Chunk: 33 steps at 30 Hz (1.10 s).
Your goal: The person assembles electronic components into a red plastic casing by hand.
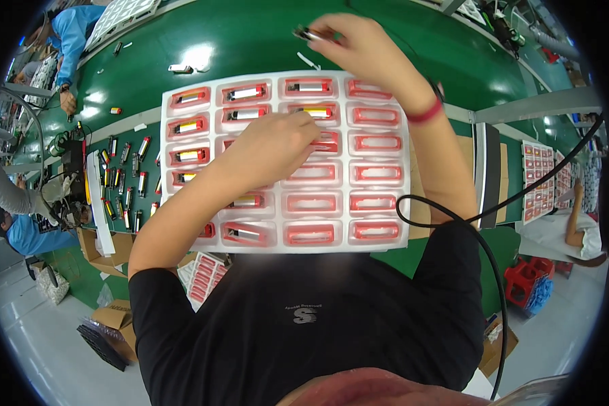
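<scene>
A white plastic tray (345,157) with rows of pockets lies in front of me, each pocket holding a red frame-like liner. Several pockets carry small battery-like units (188,126) with red ends, yellow or silver bodies and dark tips. My left hand (277,145) reaches across the tray, its fingers curled together at a third-column pocket. Right by its fingertips is a yellow-and-red unit (316,112); what they pinch is hidden. Beyond the tray's far edge, my right hand (355,42) is raised, closed on a small dark-and-silver unit (308,32).
Many loose units (143,147) lie on the green bench at the left. A black cable (494,254) loops over the tray's right edge. One silver unit (180,68) lies behind the tray. Co-workers in blue (74,40) sit on the left; stacked trays (538,177) stand right.
</scene>
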Motion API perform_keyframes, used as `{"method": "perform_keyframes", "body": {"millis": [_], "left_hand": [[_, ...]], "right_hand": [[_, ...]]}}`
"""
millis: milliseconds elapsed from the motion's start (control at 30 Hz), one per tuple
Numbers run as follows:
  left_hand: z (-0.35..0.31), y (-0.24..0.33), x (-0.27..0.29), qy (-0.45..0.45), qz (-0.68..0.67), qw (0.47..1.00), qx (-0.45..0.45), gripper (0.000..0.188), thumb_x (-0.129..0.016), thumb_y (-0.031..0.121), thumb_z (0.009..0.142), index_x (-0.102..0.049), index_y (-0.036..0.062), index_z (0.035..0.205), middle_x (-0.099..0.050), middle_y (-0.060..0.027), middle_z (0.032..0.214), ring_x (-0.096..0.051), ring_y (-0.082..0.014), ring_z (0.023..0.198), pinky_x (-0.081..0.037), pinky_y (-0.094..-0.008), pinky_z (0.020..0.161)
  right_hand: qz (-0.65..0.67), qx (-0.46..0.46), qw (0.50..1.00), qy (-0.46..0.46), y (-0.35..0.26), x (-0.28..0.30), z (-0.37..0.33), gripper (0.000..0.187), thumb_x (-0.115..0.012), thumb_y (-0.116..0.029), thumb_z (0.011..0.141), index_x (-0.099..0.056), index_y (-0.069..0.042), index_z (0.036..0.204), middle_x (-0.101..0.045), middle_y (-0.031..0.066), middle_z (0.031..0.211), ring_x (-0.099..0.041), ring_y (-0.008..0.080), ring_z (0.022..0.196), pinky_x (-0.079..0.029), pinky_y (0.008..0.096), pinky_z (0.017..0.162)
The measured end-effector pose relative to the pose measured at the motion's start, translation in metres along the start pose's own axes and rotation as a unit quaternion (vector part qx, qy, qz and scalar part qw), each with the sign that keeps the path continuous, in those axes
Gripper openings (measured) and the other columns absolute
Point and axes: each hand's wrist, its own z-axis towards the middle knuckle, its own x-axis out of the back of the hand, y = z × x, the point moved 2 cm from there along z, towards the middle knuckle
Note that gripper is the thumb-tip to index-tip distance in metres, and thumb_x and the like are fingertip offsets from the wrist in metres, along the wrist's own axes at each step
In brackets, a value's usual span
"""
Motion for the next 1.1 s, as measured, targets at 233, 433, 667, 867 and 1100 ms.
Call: {"method": "perform_keyframes", "body": {"millis": [233, 433, 667, 867, 1100], "left_hand": [[-0.017, -0.001, 0.029, 0.114, -0.595, 0.758, 0.243, 0.053, -0.063, -0.002, 0.095, -0.048, 0.0050, 0.145, -0.071, -0.0068, 0.108, -0.069, -0.0163, 0.099, -0.055, -0.0305, 0.082], [-0.011, 0.003, 0.014, 0.117, -0.677, 0.694, 0.215, 0.043, -0.058, -0.005, 0.092, -0.050, 0.0034, 0.134, -0.067, -0.0152, 0.127, -0.072, -0.0211, 0.106, -0.056, -0.0316, 0.087], [-0.011, 0.013, 0.020, 0.226, -0.507, 0.820, 0.139, 0.039, -0.073, 0.002, 0.093, -0.053, 0.0034, 0.126, -0.064, -0.0095, 0.120, -0.066, -0.0171, 0.115, -0.054, -0.0318, 0.096], [-0.016, 0.010, 0.027, 0.174, -0.362, 0.910, 0.106, 0.035, -0.079, 0.007, 0.087, -0.070, 0.0026, 0.121, -0.067, -0.0095, 0.120, -0.065, -0.0192, 0.114, -0.053, -0.0336, 0.098], [-0.021, 0.010, 0.024, 0.175, -0.330, 0.924, 0.079, 0.026, -0.078, 0.007, 0.087, -0.076, 0.0042, 0.113, -0.069, -0.0109, 0.118, -0.067, -0.0225, 0.111, -0.055, -0.0351, 0.094]], "right_hand": [[0.139, -0.036, 0.985, 0.096, -0.058, 0.032, -0.099, 0.021, -0.072, -0.002, 0.086, -0.071, 0.000, 0.107, -0.067, 0.0105, 0.094, -0.067, 0.0201, 0.075, -0.056, 0.0288, 0.069], [0.086, 0.033, 0.989, 0.111, -0.078, 0.027, -0.112, 0.023, -0.077, 0.004, 0.083, -0.072, 0.004, 0.106, -0.072, 0.0127, 0.099, -0.068, 0.0171, 0.081, -0.056, 0.0253, 0.071], [0.183, -0.008, 0.981, 0.068, -0.079, 0.028, -0.117, 0.023, -0.077, 0.003, 0.082, -0.074, 0.003, 0.105, -0.072, 0.0132, 0.098, -0.069, 0.0197, 0.083, -0.055, 0.0298, 0.074], [0.193, 0.003, 0.980, 0.046, -0.080, 0.023, -0.121, 0.023, -0.077, 0.004, 0.081, -0.075, 0.002, 0.104, -0.073, 0.0126, 0.098, -0.069, 0.0194, 0.085, -0.055, 0.0294, 0.076], [0.159, 0.044, 0.986, 0.037, -0.082, 0.018, -0.123, 0.015, -0.075, 0.000, 0.083, -0.075, 0.002, 0.098, -0.073, 0.0115, 0.095, -0.070, 0.0219, 0.079, -0.057, 0.0299, 0.068]]}}
